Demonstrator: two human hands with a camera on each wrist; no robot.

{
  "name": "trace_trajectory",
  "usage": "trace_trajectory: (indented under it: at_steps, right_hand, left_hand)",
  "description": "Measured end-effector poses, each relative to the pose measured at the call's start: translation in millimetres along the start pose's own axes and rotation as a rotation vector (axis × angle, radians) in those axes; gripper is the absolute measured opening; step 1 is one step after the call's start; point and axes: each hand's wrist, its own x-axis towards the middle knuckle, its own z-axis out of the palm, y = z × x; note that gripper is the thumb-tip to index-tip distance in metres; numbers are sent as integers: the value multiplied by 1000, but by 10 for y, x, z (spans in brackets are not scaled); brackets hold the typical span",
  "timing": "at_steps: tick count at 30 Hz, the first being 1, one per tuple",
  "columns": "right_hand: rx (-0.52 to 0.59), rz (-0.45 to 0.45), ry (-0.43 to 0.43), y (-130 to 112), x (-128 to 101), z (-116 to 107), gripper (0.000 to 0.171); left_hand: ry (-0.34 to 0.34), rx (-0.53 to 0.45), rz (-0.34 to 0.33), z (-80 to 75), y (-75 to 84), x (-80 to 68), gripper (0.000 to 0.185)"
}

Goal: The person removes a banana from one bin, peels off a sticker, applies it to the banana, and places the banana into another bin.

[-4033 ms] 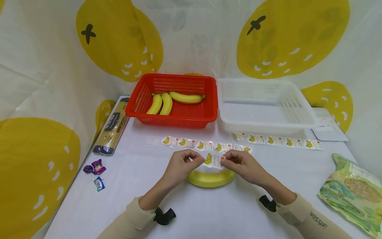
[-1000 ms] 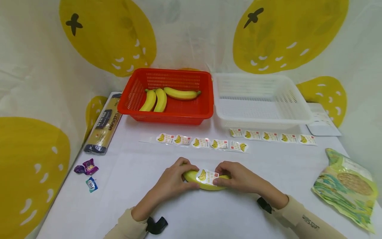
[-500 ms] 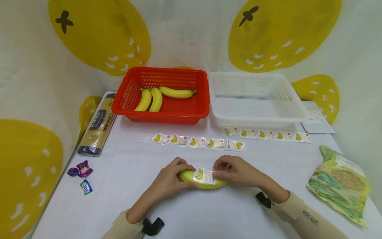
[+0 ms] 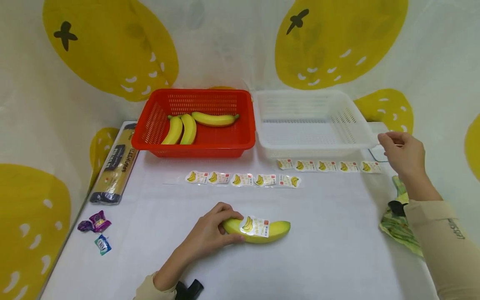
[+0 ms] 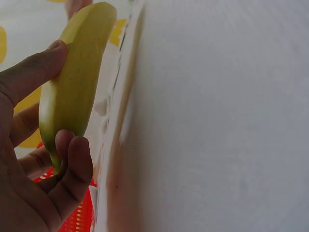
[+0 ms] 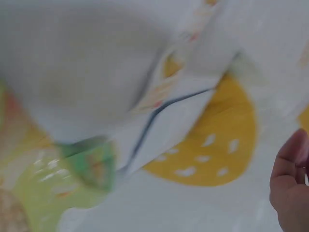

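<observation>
In the head view my left hand [image 4: 211, 231] grips one end of a yellow banana [image 4: 279, 231] lying on the white tabletop. A white label sticker [image 4: 260, 227], printed with bananas and a red mark, lies across the banana's upper side. The left wrist view shows the thumb on one side of the banana [image 5: 79, 72] and curled fingers around its stem end. My right hand [image 4: 406, 154] is raised at the far right, beside the white basket's corner and over a white card [image 4: 379, 154]. Its fingers are loosely bent, with nothing visible between them.
A red basket [image 4: 202, 152] holds 3 bananas; a white basket [image 4: 311, 151] stands beside it. Two rows of banana stickers [image 4: 241, 180] lie in front. Spaghetti [image 4: 115, 166] and wrapped candies [image 4: 99, 221] are left; a green-yellow bag [image 4: 399, 233] is partly hidden under the right arm.
The sticker, earlier pinched by both hands above the banana, now lies on it. My right hand has left the banana and swung up to the far right. My left hand still holds the banana.
</observation>
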Motion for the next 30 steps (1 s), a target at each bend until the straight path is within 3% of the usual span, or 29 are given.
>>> trace_trajectory:
  at_steps: [3,10,12,18,21,26,30]
  right_hand:
    - [20,86,-55,176,125,-53,78]
    - [104,158,-171,226,227,-12,79]
    - [105,182,-183,235,241,-1,87]
    - [134,221,-171,257,275,35,88]
    - [142,232,-164,263,297,55,83]
    - [191,260,-153,268,325,75,59]
    - [219,263,-149,250,323,78,46]
  left_hand:
    - [-13,0,-1,6,9,-2,42]
    - [-16,-4,4,18,19,6,43]
    - [-17,-5,8,20,12,5,43]
    - [-10,-1,18,12,5,6,43]
    - [-6,0,22,7,8,9,43]
    - [18,7,29,-13,38,16,43]
    - [68,25,49,-90,183,73,43]
